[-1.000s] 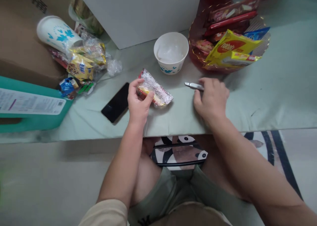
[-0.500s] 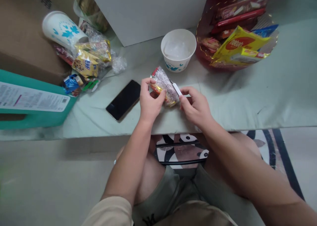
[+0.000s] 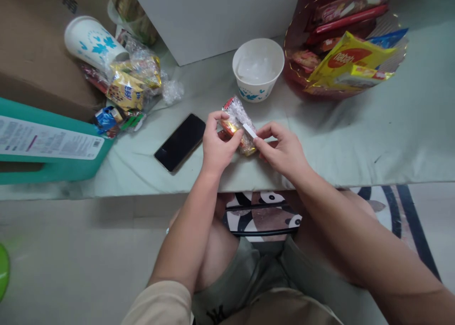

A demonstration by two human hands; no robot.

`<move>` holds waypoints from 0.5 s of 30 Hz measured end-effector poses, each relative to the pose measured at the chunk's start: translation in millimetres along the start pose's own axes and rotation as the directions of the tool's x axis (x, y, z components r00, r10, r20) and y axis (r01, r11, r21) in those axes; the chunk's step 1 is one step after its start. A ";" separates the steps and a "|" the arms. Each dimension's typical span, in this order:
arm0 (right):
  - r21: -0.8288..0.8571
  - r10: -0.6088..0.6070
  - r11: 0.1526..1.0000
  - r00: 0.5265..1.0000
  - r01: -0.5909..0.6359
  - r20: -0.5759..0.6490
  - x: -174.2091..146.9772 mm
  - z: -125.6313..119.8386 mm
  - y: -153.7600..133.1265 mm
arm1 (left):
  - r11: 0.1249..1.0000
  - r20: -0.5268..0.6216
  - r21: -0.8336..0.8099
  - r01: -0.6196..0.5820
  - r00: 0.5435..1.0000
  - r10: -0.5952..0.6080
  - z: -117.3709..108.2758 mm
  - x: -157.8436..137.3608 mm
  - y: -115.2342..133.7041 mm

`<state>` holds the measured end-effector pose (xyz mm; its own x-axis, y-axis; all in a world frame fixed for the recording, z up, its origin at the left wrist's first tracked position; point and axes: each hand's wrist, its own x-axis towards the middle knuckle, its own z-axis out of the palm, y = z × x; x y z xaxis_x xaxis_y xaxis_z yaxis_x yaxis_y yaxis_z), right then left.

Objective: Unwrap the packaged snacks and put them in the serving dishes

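Note:
My left hand (image 3: 221,142) grips a small bubble-wrapped package (image 3: 239,110) with red and gold wrapping under the clear film. Its fingers hold the left side and the thumb presses on top. In my right hand (image 3: 280,147) is a slim white utility knife (image 3: 250,131), pinched between thumb and fingers. The knife lies across the package's right side, pointing up and left; its blade cannot be made out now. Just beyond the package stands a white paper bowl (image 3: 259,85) with blue leaf prints. A black phone (image 3: 180,142) lies left of my left hand.
At the back right, a gold-rimmed basket (image 3: 341,96) holds several snack packs. A tipped paper cup (image 3: 93,41) and snack packets (image 3: 126,90) lie at the left, beside a cardboard box (image 3: 31,45) and a green carton (image 3: 76,166). A white box (image 3: 213,21) stands behind.
The knife has shifted left, further over the package, and its dark tip no longer shows. My left hand keeps its hold on the package. The whole view has shifted slightly.

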<state>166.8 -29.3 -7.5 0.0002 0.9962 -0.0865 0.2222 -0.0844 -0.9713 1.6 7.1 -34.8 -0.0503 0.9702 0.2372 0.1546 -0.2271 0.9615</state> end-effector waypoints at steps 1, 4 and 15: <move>-0.008 0.000 1.000 1.000 0.000 0.022 -0.4 -2.2 1.1 | 1.000 -0.014 0.008 -0.007 1.000 0.007 -2.4 1.6 -1.4; -0.013 0.004 1.000 0.997 -0.003 0.077 -1.6 -8.2 4.5 | 0.999 -0.076 0.029 -0.033 0.997 0.035 -14.4 8.1 -7.0; -0.467 -0.210 0.877 0.964 0.112 -0.162 6.0 -39.5 11.4 | 1.000 -0.269 -0.022 0.022 0.963 -0.027 -17.2 10.7 -28.9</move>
<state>207.9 -23.5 -10.4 0.1115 0.9814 0.1564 0.6506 0.0469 -0.7580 -20.4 22.5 -57.6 -0.3178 0.9174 0.2397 0.1313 -0.2078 0.9693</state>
